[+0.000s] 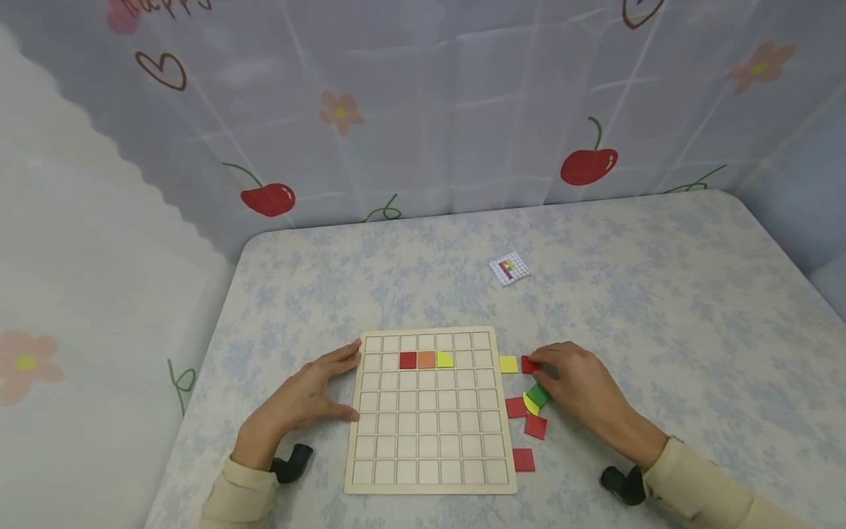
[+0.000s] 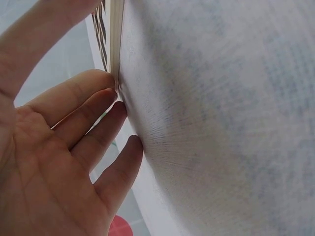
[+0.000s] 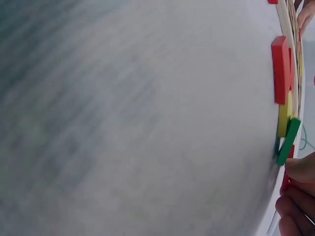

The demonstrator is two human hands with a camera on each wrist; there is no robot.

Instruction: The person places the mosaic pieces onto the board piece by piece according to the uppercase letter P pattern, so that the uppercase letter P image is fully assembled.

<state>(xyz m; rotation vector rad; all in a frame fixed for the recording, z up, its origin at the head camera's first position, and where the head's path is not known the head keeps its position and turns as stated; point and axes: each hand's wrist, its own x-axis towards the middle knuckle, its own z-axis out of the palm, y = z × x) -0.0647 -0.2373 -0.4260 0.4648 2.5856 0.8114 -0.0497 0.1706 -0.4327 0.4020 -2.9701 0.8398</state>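
A pale wooden grid board [image 1: 428,422] lies flat on the table. One row near its far edge holds a red square [image 1: 407,360], an orange square [image 1: 426,359] and a yellow rounded piece [image 1: 445,359], side by side. My left hand [image 1: 300,400] touches the board's left edge, thumb and fingers spread apart. Right of the board, my right hand [image 1: 584,386] pinches a red tile [image 1: 528,364] between thumb and fingers. That tile [image 3: 285,181] is partly hidden by the fingertips in the right wrist view. Close by lie a yellow square [image 1: 508,364] and a green tile [image 1: 539,395].
A yellow curved piece [image 1: 530,404] touches the green tile. Red tiles [image 1: 516,407] lie along the board's right side, one [image 1: 524,460] nearer the front. Farther back is a small card [image 1: 510,269] printed with a coloured grid pattern. A patterned curtain [image 1: 449,147] hangs behind the table.
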